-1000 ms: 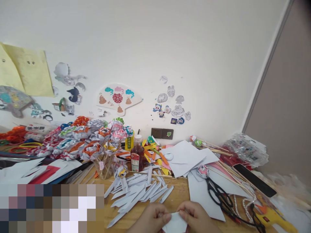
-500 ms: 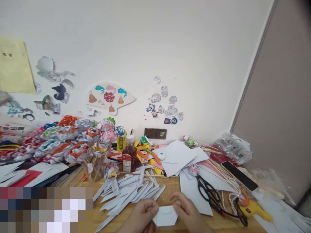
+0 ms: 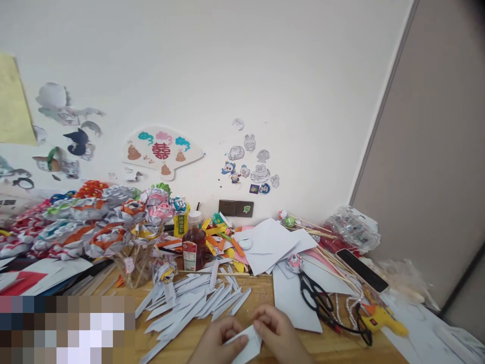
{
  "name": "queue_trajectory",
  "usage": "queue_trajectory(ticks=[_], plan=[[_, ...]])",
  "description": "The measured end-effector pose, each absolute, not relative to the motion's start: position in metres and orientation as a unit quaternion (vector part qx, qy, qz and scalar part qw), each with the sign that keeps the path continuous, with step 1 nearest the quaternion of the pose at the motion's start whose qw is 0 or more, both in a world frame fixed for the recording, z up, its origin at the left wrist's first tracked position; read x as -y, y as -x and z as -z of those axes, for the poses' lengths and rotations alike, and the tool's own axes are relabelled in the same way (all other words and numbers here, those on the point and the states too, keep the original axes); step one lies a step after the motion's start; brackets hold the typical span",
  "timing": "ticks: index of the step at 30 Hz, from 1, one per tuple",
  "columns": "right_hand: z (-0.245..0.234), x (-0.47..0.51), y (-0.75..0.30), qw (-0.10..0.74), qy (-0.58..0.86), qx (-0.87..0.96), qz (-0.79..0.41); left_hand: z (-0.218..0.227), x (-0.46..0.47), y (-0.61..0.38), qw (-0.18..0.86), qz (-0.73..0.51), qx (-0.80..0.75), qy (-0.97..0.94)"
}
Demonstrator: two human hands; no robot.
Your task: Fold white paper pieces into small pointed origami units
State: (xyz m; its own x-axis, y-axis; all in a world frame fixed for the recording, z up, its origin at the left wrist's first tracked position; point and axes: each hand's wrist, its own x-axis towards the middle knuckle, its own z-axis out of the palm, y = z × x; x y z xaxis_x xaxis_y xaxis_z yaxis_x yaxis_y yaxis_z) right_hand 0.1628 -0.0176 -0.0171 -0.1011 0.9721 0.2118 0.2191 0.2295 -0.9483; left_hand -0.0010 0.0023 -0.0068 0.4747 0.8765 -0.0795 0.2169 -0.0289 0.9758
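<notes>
A folded piece of white paper (image 3: 248, 348) is held between my two hands at the bottom of the head view, tilted up to the right. My left hand (image 3: 223, 341) grips its left side, thumb on top. At the paper's upper right corner, the fingers of my right hand (image 3: 276, 328) pinch the edge. Just beyond my hands lie many folded white paper strips (image 3: 193, 303) in a loose pile. White paper sheets (image 3: 293, 298) lie to the right, with black-handled scissors (image 3: 316, 298) over them.
Paper flowers (image 3: 109, 237) crowd the left, some in a clear cup (image 3: 134, 268). A bottle of dark red liquid (image 3: 194, 245) stands behind the strips. On the right are a phone (image 3: 361, 270), a yellow glue gun (image 3: 386, 319), wooden sticks (image 3: 337, 263) and plastic bags (image 3: 352, 227).
The paper has turned from level to tilted, its right end higher. My right hand has shifted to the paper's upper corner. The whole view has swung slightly right.
</notes>
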Motion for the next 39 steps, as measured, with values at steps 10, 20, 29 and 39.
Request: queue_trajectory(ticks=[10,20,29,39], plan=[[0.0162,0.0224,-0.1591,0.332,0.566,0.707,-0.265,0.0082,0.0016,0.0041,0.486,-0.251,-0.459,-0.701],[0.0199,0.0209,-0.1606,0.324,0.569,0.709,-0.263,0.0125,0.0010,0.0014,0.483,-0.270,-0.447,-0.703],[0.0173,0.0211,-0.1611,0.313,0.557,0.725,-0.258,0.0074,0.0018,0.0025,0.471,-0.279,-0.440,-0.712],[0.0185,0.0177,-0.1655,0.359,0.528,0.712,-0.294,0.0103,-0.0021,0.0024,0.553,-0.270,-0.445,-0.651]])
